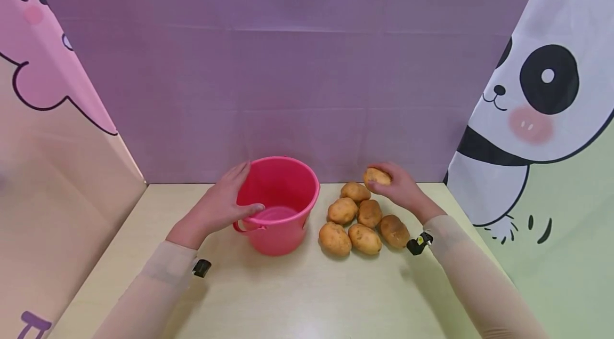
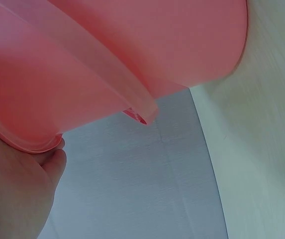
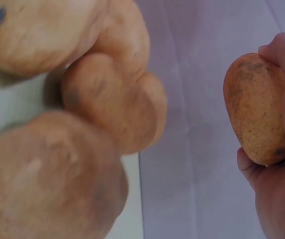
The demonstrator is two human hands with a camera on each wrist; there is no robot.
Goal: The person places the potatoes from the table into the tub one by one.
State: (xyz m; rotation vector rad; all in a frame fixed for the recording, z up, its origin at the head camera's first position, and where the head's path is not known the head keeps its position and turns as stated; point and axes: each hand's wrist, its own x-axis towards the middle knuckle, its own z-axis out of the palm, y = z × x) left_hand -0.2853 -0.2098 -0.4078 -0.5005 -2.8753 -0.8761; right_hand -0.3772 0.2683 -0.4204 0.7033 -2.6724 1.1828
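A pink bucket [image 1: 280,232] stands on the table, its open top facing up. At the bucket's left side my left hand [image 1: 220,203] grips the rim, thumb over the near edge; in the left wrist view that hand [image 2: 18,184] lies against the rim, most fingers hidden. My right hand [image 1: 400,187] holds a potato [image 1: 376,176] above the far side of the potato pile. In the right wrist view the fingers and thumb wrap around this potato [image 3: 254,109]. Several more potatoes [image 1: 365,239] lie in a cluster to the right of the bucket.
The pale table [image 1: 307,296] reaches back to a purple backdrop [image 1: 307,78]. A pink cartoon panel [image 1: 48,62] stands at the left, and a panda-print panel [image 1: 537,83] at the right. The bucket's handle [image 1: 249,229] hangs low on its near left side.
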